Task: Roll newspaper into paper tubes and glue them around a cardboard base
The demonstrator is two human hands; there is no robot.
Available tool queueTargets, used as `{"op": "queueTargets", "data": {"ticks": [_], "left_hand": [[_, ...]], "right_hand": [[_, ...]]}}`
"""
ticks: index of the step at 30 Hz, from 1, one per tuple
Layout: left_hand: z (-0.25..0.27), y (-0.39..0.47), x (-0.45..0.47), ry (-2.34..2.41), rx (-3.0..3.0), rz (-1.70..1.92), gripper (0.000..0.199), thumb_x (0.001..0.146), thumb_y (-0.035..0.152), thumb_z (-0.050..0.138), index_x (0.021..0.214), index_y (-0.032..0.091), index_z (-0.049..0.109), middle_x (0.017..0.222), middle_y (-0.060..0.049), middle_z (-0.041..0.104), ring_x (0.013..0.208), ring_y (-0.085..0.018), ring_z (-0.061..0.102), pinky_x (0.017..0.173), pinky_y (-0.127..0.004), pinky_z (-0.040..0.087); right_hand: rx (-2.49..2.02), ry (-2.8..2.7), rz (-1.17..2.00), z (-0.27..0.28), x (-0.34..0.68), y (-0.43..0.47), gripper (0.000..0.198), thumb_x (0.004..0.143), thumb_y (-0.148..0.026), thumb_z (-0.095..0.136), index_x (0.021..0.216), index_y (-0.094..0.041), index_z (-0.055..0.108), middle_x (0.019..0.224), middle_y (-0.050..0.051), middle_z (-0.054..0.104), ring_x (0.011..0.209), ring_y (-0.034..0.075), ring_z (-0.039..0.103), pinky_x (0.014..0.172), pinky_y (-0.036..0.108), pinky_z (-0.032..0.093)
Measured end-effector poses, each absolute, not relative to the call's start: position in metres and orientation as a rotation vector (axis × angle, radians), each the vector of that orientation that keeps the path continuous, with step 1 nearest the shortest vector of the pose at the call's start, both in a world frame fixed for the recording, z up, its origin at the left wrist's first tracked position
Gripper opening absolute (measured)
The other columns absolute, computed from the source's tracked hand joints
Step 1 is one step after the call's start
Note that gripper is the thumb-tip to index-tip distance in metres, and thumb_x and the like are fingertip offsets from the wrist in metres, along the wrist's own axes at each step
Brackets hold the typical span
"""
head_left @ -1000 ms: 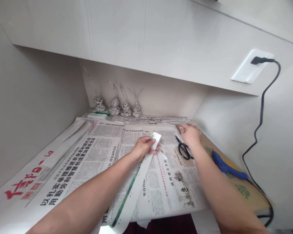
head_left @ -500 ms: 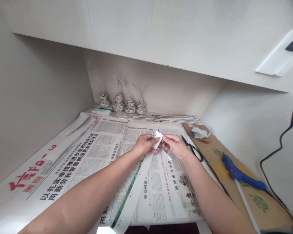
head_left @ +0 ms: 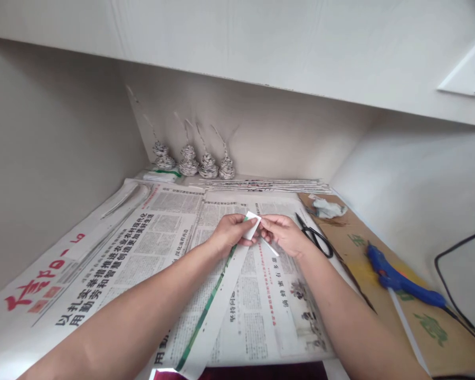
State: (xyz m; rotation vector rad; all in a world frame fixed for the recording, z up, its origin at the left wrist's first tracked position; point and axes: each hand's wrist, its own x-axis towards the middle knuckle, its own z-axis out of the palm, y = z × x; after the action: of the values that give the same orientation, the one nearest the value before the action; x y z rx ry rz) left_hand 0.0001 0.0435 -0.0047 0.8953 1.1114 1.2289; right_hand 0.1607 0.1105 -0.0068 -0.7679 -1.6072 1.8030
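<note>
My left hand [head_left: 235, 229] is closed on a long white paper strip [head_left: 217, 306] with a green edge. The strip's upper end stands out above my thumb as a small white corner, and its tail runs down toward the table's front edge. At that corner, my right hand [head_left: 279, 232] pinches the strip between thumb and fingertips. A thin white stick-like piece [head_left: 269, 247] pokes out below the right fingers; where its upper end goes is hidden. Both hands meet above newspaper sheets [head_left: 174, 232] laid over the table.
Black-handled scissors [head_left: 316, 240] lie right of my right hand. A blue glue gun [head_left: 399, 279] with a white glue stick rests on brown cardboard [head_left: 356, 274], near a crumpled whitish scrap [head_left: 328, 207]. Rolled paper sticks [head_left: 261, 185] and several woven paper gourds [head_left: 208, 166] line the back wall.
The camera view has shifted a little, so the surroundings sit slightly differently. Both hands keep their hold on the paper strip, with only slight finger movement.
</note>
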Motion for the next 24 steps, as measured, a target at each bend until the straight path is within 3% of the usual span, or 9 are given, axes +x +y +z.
{"op": "queueTargets", "data": {"ticks": [12, 24], "left_hand": [[-0.0024, 0.0421, 0.0028, 1.172, 0.957, 1.271, 0.028, 0.07, 0.037, 0.069, 0.075, 0.011, 0.061, 0.059, -0.002, 0.06, 0.048, -0.011, 0.057, 0.042, -0.019, 0.047], [-0.0096, 0.0429, 0.0037, 1.315, 1.105, 1.278, 0.025, 0.073, 0.038, 0.062, 0.076, 0.013, 0.065, 0.061, -0.003, 0.064, 0.053, -0.013, 0.06, 0.048, -0.022, 0.051]], "right_hand": [[-0.829, -1.621, 1.74, -0.0074, 0.1557, 0.1076, 0.028, 0.072, -0.037, 0.071, 0.09, -0.015, 0.071, 0.057, -0.003, 0.052, 0.05, 0.008, 0.044, 0.049, 0.022, 0.031], [-0.845, -1.494, 1.795, -0.013, 0.1558, 0.1121, 0.026, 0.068, -0.035, 0.072, 0.086, -0.015, 0.072, 0.056, -0.002, 0.054, 0.047, 0.007, 0.044, 0.046, 0.023, 0.031]]}}
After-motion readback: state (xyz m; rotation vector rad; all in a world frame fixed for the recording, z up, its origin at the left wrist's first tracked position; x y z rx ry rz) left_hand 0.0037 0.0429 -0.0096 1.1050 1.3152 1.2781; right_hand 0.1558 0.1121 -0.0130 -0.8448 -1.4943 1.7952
